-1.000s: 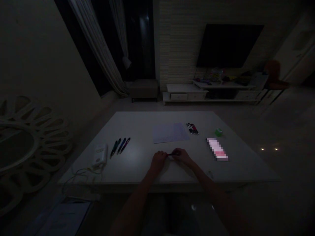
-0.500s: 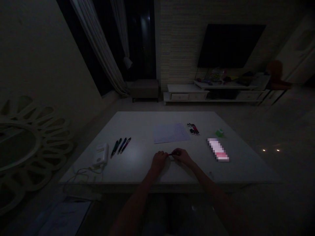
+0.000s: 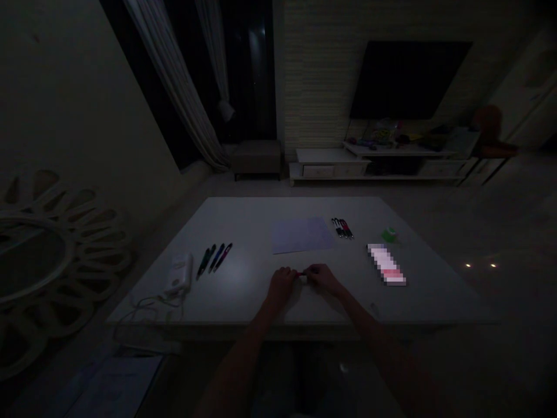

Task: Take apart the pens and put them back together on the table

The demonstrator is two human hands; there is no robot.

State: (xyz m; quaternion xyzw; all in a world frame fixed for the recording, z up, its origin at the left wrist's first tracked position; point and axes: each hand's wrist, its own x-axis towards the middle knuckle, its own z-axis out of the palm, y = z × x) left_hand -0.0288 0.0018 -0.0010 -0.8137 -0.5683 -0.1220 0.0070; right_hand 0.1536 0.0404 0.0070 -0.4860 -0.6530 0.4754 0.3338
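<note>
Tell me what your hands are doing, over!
Left hand, right hand pinching a small red-and-dark item, perhaps a pen. Sheet of paper just ahead, not touching.

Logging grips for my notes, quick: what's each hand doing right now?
Left hand: closed, apparently holding one end of a slim pen.
Right hand: closed, apparently holding the other end of it.

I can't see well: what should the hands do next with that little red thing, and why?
Maybe ease the hands apart a little to look at the small red-marked pen: the left hand and right hand pinch it together and hide most of it.
</note>
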